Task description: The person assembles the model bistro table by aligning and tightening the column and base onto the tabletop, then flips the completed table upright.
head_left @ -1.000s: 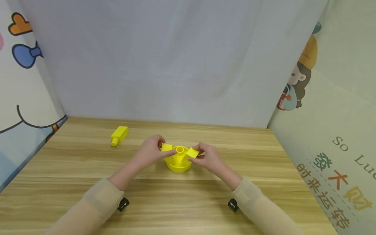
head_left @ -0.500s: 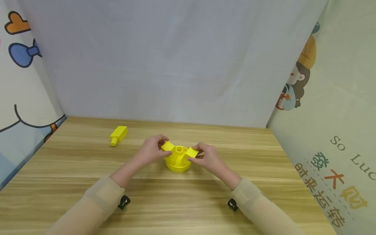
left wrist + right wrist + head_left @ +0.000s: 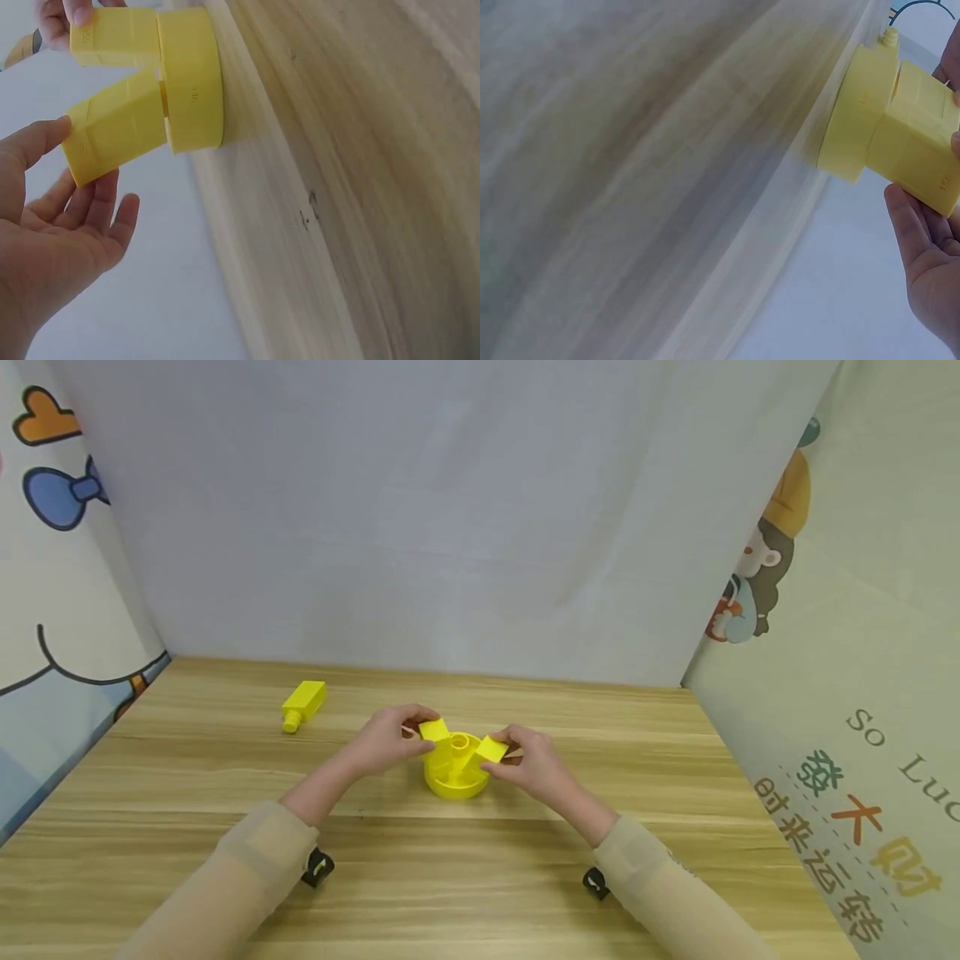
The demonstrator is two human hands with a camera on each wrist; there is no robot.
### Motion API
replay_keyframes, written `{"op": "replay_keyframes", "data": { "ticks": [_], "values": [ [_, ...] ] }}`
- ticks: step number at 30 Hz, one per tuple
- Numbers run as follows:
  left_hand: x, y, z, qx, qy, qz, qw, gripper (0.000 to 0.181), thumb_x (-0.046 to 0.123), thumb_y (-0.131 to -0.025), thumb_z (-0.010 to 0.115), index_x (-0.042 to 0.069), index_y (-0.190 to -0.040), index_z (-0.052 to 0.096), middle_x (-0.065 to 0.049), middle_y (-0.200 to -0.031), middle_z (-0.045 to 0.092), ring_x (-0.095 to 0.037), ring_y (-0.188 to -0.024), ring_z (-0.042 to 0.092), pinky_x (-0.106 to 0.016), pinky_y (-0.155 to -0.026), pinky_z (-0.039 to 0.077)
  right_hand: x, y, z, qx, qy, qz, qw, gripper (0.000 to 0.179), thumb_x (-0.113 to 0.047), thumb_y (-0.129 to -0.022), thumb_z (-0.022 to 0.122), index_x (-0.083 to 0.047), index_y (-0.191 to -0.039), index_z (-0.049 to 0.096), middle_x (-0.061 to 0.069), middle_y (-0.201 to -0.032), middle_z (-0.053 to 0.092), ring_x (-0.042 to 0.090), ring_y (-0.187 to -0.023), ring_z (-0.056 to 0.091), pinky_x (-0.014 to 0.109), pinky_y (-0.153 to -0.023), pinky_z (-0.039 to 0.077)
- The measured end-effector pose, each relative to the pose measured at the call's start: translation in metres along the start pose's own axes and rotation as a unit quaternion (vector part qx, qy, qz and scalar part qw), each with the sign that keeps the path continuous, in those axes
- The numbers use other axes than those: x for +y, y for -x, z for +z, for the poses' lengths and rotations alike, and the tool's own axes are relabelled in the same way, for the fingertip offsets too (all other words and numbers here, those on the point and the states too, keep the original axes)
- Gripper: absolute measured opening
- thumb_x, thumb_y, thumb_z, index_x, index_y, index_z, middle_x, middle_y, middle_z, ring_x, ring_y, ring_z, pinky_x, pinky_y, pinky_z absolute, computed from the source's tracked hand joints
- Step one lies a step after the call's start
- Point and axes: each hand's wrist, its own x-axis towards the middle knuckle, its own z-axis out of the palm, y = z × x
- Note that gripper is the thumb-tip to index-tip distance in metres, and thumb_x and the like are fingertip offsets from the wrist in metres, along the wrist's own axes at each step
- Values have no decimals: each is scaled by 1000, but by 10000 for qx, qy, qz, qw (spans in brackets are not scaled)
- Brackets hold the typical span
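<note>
The left hand [image 3: 56,251] pinches a yellow block [image 3: 116,126] by the round yellow dish [image 3: 193,82]; the right hand [image 3: 54,24] holds another block [image 3: 120,36]

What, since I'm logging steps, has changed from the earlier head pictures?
The left hand turned its yellow block and shifted it slightly right, over the round base; nothing was let go. The right hand, its second block and the bottle-shaped piece stayed put.

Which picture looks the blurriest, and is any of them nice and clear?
Head view: fairly clear, with soft light. Left wrist view: the table blurs toward the upper right; the round base is clearer. Right wrist view: blurriest, hazy and bluish, the table's streaks smeared, the nearer block pale.
</note>
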Motion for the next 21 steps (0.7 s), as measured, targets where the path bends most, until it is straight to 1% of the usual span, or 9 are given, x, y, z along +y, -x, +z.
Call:
{"op": "replay_keyframes", "data": {
  "ticks": [2,4,7,10,12,16,21],
  "values": [
    [0,-1,3,133,12,-251,9996,51,25,-84,72,1,-126,56,-13,-121,60,-24,-102,57,-37,-87,51,0,0,0,-5,11,-31,10000,33,-10,-77,77,1,-104,62,13,-104,66,18,-84,65,19,-69,55],
    [2,-3,6,326,9,-597,9977,57,35,-83,71,0,-126,55,-14,-119,59,-25,-101,57,-37,-84,51,0,0,0,-8,47,-55,10000,32,-10,-78,77,1,-104,62,12,-103,65,18,-85,65,19,-69,55],
    [8,-6,12,648,-36,-1186,9908,68,50,-80,69,-1,-122,55,-15,-110,60,-25,-93,56,-33,-76,51,1,0,0,-26,78,-50,10000,32,-11,-78,76,0,-104,62,12,-104,65,18,-85,66,19,-69,55],
    [13,-8,16,833,-135,-1520,9848,70,57,-76,69,0,-114,54,-14,-99,58,-24,-84,54,-30,-68,48,1,0,0,-56,74,-6,10000,32,-12,-79,76,0,-105,61,12,-104,65,18,-86,66,19,-70,55],
    [14,-10,19,885,-202,-1558,9836,66,56,-75,71,0,-107,54,-13,-95,58,-23,-80,53,-28,-64,46,0,0,0,-55,53,8,10000,33,-13,-79,76,0,-105,62,12,-104,65,19,-86,66,19,-70,55],
    [15,-12,22,975,-199,-1493,9838,56,47,-76,74,1,-98,52,-12,-86,55,-21,-74,50,-26,-59,43,0,0,0,-24,-14,39,10000,34,-13,-78,77,1,-106,62,12,-103,65,19,-86,66,20,-70,55],
    [15,-10,23,953,-74,-1392,9856,50,39,-78,74,0,-100,51,-11,-85,54,-20,-74,49,-24,-59,43,1,0,0,14,-19,7,10000,35,-12,-77,78,1,-105,62,13,-102,66,19,-85,66,21,-70,55]
  ]
}}
